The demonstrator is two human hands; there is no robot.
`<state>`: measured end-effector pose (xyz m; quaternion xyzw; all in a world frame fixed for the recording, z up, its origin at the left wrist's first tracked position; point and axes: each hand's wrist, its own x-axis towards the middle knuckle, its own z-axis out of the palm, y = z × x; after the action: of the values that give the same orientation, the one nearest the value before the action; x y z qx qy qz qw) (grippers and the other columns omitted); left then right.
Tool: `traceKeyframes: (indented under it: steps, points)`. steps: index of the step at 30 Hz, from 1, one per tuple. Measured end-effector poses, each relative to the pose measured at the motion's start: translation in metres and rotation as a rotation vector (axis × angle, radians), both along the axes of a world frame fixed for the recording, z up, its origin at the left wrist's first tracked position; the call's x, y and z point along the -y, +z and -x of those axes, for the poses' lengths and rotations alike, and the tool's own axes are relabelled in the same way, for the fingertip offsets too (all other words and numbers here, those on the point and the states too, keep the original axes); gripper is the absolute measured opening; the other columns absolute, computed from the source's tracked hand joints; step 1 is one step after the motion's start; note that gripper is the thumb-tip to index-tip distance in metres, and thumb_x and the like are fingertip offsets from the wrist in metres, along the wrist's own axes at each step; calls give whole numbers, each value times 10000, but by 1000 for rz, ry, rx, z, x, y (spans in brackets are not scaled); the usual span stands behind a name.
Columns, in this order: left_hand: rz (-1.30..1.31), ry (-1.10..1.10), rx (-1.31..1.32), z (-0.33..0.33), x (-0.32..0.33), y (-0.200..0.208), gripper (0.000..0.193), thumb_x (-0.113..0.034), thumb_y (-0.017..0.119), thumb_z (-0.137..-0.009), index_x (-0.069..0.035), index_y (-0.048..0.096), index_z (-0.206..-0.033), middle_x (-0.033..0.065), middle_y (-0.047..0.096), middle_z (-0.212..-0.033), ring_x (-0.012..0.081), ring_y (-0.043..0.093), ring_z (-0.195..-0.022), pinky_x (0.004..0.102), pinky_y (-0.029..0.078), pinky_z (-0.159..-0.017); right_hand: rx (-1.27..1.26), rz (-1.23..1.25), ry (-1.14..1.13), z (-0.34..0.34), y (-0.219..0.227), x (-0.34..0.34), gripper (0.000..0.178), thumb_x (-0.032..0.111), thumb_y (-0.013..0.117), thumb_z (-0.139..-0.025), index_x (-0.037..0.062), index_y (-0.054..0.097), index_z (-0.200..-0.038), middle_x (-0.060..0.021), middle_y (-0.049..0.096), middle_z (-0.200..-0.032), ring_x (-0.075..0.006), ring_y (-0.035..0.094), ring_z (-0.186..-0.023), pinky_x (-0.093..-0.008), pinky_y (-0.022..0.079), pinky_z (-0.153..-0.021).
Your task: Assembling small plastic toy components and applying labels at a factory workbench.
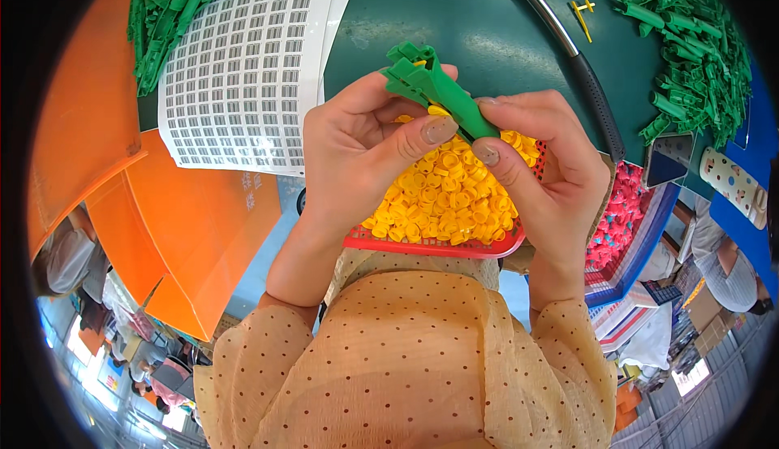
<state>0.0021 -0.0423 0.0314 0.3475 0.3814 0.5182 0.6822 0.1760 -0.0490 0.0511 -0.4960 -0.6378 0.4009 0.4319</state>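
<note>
Two hands on one green part (pixel 454 100): it sits up above the red basket (pixel 438 248), tilted, its flared end up and to the left. Left hand (pixel 361 140) grips it from the left, fingers behind, thumb in front by a small yellow piece (pixel 438 111). Right hand (pixel 560 157) pinches the narrower lower end between thumb and forefinger. Both grips closed on the part. A bit of yellow also shows near the flared end; can't tell if it's the same piece or how deep either sits.

Step looks like seating yellow in green, my read. To do it well: lock the narrow end with the right pinch, square the yellow piece to its seat, press with the left thumb pad, not the nail. Push straight in; off-axis load could cock the piece or bend the green wall. Keep fingers off the edges so the fit stays visible. Working over the loose yellow caps (pixel 446 197) is handy, but a dropped piece would likely get lost among them.

Labels: white sheet (pixel 235 75) on the green surface (pixel 503 59) carries a grid of small dark printed blocks, label-style, too small to read. No legible marking on the green part or the caps. Hammer (pixel 568 47) lies beyond the right hand; no readable text on it either.
</note>
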Motion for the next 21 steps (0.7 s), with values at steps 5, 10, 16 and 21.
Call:
traceKeyframes:
  steps: [5, 10, 16, 21]
  points:
    - [23, -18, -10, 1, -1, 2, 345, -2, 683, -817, 71, 575, -1136, 114, 661, -998, 158, 638, -923, 284, 537, -818, -55, 20, -5, 1, 3, -1, 251, -11, 717, -727, 34, 661, -967, -68, 662, -915, -194, 625, -838, -280, 449, -749]
    - [-9, -21, -71, 2, -4, 3, 371, -20, 689, -810, 79, 560, -1144, 156, 641, -1049, 211, 642, -943, 335, 560, -802, -170, 41, -53, 3, 2, 0, 259, -31, 710, -725, 25, 658, -972, -86, 657, -915, -199, 621, -839, -281, 471, -739]
    - [-53, -15, -105, 2, -1, -1, 401, -15, 687, -802, 94, 538, -1158, 197, 621, -1098, 275, 641, -975, 394, 579, -807, 12, -33, 16, 0, -1, 0, 258, -46, 710, -720, 14, 653, -965, -103, 649, -929, -213, 622, -841, -285, 495, -735]
    - [-5, 38, -36, -13, 2, 5, 376, 4, 674, -820, 67, 556, -1171, 136, 651, -1049, 186, 638, -959, 304, 539, -837, -35, -73, -78, 7, -6, -1, 259, -57, 710, -707, 35, 654, -943, -78, 628, -921, -228, 614, -869, -297, 474, -752]
